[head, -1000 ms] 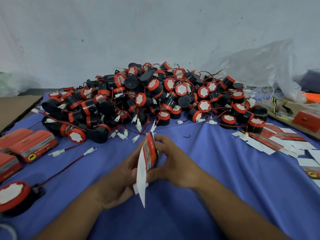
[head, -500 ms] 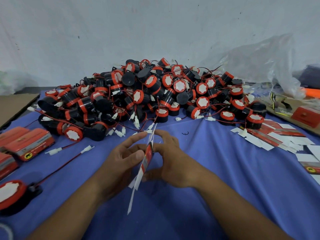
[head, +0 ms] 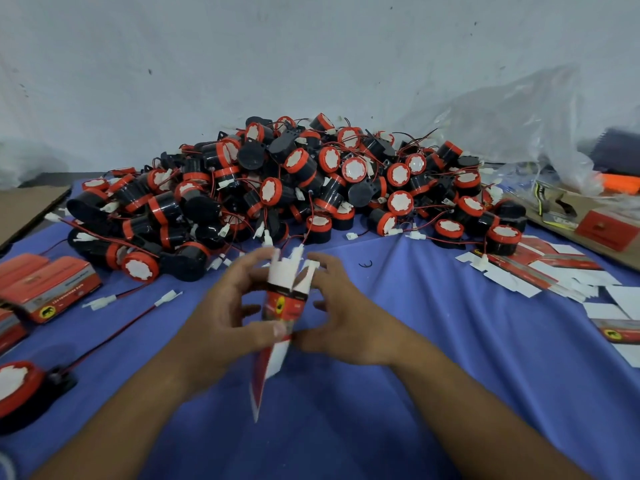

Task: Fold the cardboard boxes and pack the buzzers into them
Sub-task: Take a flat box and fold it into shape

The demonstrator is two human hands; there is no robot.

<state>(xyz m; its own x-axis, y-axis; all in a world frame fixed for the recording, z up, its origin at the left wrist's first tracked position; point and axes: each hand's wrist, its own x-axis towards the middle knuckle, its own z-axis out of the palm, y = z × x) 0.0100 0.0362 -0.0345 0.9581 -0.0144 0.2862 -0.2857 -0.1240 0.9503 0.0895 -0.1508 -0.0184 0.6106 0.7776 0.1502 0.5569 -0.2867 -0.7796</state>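
Two hands meet over the blue cloth [head: 450, 375] with one cardboard box [head: 284, 306] held upright between them. The left hand [head: 221, 317] grasps it from its own side, fingers curled toward the white top flaps and thumb pressed on the red printed panel. The right hand [head: 349, 323] clasps the opposite side, with fingertips up by the flaps and the thumb low. The box is only half formed: the sleeve looks partly squared open, its upper flaps stand loose, and a long flap hangs down below the hands.

The step in hand appears to be the folding, with packing not yet begun on this box. The next move likely calls for squaring the sleeve fully and tucking one end shut. One hand would have to steady the body while the other's fingers bend the small flaps inward. Thin card may crease if it is squeezed too hard.

The buzzers [head: 294, 188] lie heaped just beyond the fingertips, wires tangled, so drawing one free may drag its neighbours along. A lone buzzer [head: 17, 386] sits well out past the left forearm. Finished boxes [head: 52, 285] rest out to the left of the left hand, and flat blanks [head: 519, 271] are spread out to the right of the right hand.
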